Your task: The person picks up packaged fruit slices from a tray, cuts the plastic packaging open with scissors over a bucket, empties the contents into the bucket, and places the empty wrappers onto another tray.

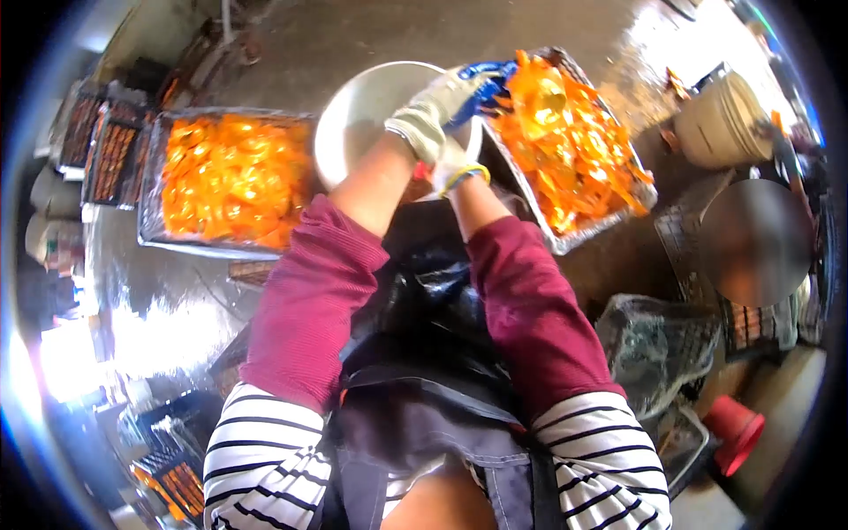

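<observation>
My left hand [439,99], in a white glove with blue-coated fingers, reaches over the white bucket [340,124] to the near corner of the right-hand crate [594,237]. Its fingers look curled, against shiny, peel-like orange pieces [565,141] heaped in that crate. Close below it is my right hand [454,161], in a similar glove with a yellow cuff. The left hand and wrist mostly cover its fingers, so their grip is hidden. A small red thing [422,170] shows beside the right glove; I cannot tell whether it is held.
Another crate [152,199] of orange pieces [234,181] stands left of the bucket. At right are a beige bucket [720,124], a plastic-lined crate [658,344] and a red container [733,433]. Several dark racks [115,155] stand at far left. The floor [291,53] looks wet.
</observation>
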A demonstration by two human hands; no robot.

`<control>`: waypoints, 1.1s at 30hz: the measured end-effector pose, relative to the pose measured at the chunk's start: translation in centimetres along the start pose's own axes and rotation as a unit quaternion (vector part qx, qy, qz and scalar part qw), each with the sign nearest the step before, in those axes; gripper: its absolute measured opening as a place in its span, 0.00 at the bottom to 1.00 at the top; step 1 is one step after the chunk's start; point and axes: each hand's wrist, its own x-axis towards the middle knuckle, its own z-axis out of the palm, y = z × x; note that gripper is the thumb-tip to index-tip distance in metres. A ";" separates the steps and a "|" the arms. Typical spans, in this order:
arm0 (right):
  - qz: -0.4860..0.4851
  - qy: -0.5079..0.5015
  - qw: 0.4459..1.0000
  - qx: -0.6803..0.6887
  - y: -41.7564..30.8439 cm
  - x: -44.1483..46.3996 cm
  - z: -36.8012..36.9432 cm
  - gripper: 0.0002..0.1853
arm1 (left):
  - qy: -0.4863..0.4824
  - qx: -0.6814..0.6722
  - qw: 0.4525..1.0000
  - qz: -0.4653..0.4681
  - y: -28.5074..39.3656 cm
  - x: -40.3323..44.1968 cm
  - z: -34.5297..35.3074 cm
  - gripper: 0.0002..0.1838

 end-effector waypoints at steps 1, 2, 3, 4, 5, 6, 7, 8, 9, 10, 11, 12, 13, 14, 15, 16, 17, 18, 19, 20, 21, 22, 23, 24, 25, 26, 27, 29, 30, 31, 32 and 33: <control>0.006 -0.061 0.997 0.036 -0.9 -1.2 0.6 0.19 | -0.008 -0.237 0.965 -0.113 0.6 0.3 0.0 0.19; 0.001 -0.025 0.998 0.050 -2.5 -3.5 3.4 0.21 | -0.017 -0.452 0.863 -0.224 1.0 0.1 -0.4 0.20; 0.051 0.014 0.998 0.020 -3.5 -4.3 4.1 0.22 | 0.005 -0.455 0.858 -0.238 1.0 -0.6 -1.5 0.19; 0.103 0.050 0.993 -0.008 -3.9 -4.8 4.3 0.23 | 0.030 -0.454 0.854 -0.252 0.6 -1.7 -3.0 0.19; 0.155 -0.021 0.985 -0.065 -4.0 -3.4 3.4 0.26 | 0.053 -0.474 0.846 -0.239 -1.1 -3.6 -4.4 0.19; 0.113 0.029 0.982 -0.151 -5.6 -5.3 6.6 0.28 | 0.076 -0.494 0.837 -0.224 -2.7 -5.4 -5.8 0.19; 0.093 0.048 0.985 -0.134 -5.5 -5.1 6.8 0.28 | 0.104 -0.437 0.846 -0.286 -4.0 -8.0 -7.7 0.23; 0.074 0.067 0.988 -0.117 -5.2 -4.8 6.8 0.27 | 0.147 -0.424 0.831 -0.330 -4.3 -10.7 -9.4 0.21; 0.098 0.068 0.983 -0.141 -5.6 -4.8 6.9 0.25 | 0.178 -0.320 0.865 -0.343 -5.7 -14.0 -11.0 0.20; 0.109 0.073 0.979 -0.153 -6.2 -5.3 7.7 0.22 | 0.059 0.130 0.937 -0.319 -4.7 -17.4 -12.8 0.20; 0.099 0.081 0.981 -0.145 -5.7 -5.2 7.4 0.19 | 0.255 -0.195 0.864 -0.389 -6.2 -21.0 -13.6 0.21; 0.089 0.087 0.983 -0.137 -4.9 -4.6 7.0 0.17 | 0.350 -0.293 0.785 -0.418 -6.3 -24.1 -15.1 0.21; 0.109 0.092 0.987 -0.068 -4.3 -4.2 6.4 0.14 | 0.396 -0.289 0.759 -0.428 -8.2 -28.5 -16.8 0.22; 0.070 0.113 0.988 -0.071 -4.1 -4.0 6.3 0.11 | 0.428 -0.253 0.750 -0.437 -8.9 -31.8 -18.0 0.22; 0.071 0.108 0.986 -0.105 -5.0 -5.1 7.1 0.08 | 0.449 -0.224 0.750 -0.431 -9.0 -34.3 -18.5 0.22; 0.071 0.102 0.983 -0.138 -6.0 -6.2 8.1 0.05 | 0.476 -0.188 0.746 -0.426 -8.6 -36.9 -19.8 0.22; 0.056 0.100 0.980 -0.160 -5.8 -5.6 6.8 0.06 | 0.521 -0.167 0.719 -0.429 -5.6 -35.6 -19.5 0.21; 0.045 0.086 0.979 -0.180 -5.5 -4.9 6.2 0.10 | 0.564 -0.144 0.690 -0.430 -2.3 -34.2 -19.1 0.20; 0.033 0.061 0.978 -0.195 -5.4 -4.7 5.9 0.15 | 0.532 -0.093 0.741 -0.400 -4.5 -37.2 -19.9 0.18; 0.025 0.033 0.978 -0.204 -5.1 -4.3 5.4 0.21 | 0.568 -0.096 0.737 -0.354 -5.4 -37.3 -19.7 0.16; 0.019 0.008 0.979 -0.205 -5.1 -4.1 4.8 0.26 | 0.556 -0.096 0.751 -0.344 -5.2 -36.4 -19.4 0.16; 0.019 -0.024 0.978 -0.205 -5.2 -3.9 4.3 0.25 | 0.491 -0.002 0.773 -0.401 -5.2 -35.5 -18.9 0.18; 0.019 -0.055 0.977 -0.204 -5.3 -3.6 3.9 0.25 | 0.417 0.104 0.782 -0.452 -5.3 -34.7 -18.4 0.20; 0.053 -0.038 0.975 -0.213 -5.0 -3.5 3.7 0.26 | 0.343 0.203 0.778 -0.486 -5.5 -33.8 -17.9 0.22; 0.088 -0.036 0.969 -0.227 -5.1 -3.8 4.2 0.27 | 0.272 0.288 0.770 -0.500 -3.9 -31.6 -17.4 0.24; 0.122 -0.028 0.956 -0.265 -5.3 -4.3 5.5 0.27 | 0.296 0.280 0.806 -0.430 -5.9 -31.1 -16.6 0.27; 0.110 -0.016 0.958 -0.265 -5.0 -4.4 5.7 0.26 | 0.283 0.305 0.791 -0.450 -7.6 -30.5 -16.2 0.29; 0.096 -0.008 0.960 -0.261 -4.7 -4.2 5.8 0.25 | 0.222 0.337 0.779 -0.479 -9.8 -29.1 -16.3 0.33; 0.096 -0.011 0.962 -0.257 -4.5 -3.8 5.1 0.24 | 0.175 0.344 0.782 -0.489 -10.7 -28.3 -16.5 0.34; 0.096 -0.015 0.963 -0.253 -4.4 -3.3 4.4 0.24 | 0.157 0.451 0.774 -0.416 -11.6 -27.6 -16.0 0.33; 0.101 -0.003 0.957 -0.273 -4.3 -2.6 3.6 0.23 | 0.123 0.475 0.787 -0.374 -12.8 -27.0 -15.9 0.34; 0.106 0.009 0.951 -0.292 -4.1 -1.9 2.9 0.23 | 0.068 0.471 0.792 -0.383 -14.1 -26.2 -15.9 0.34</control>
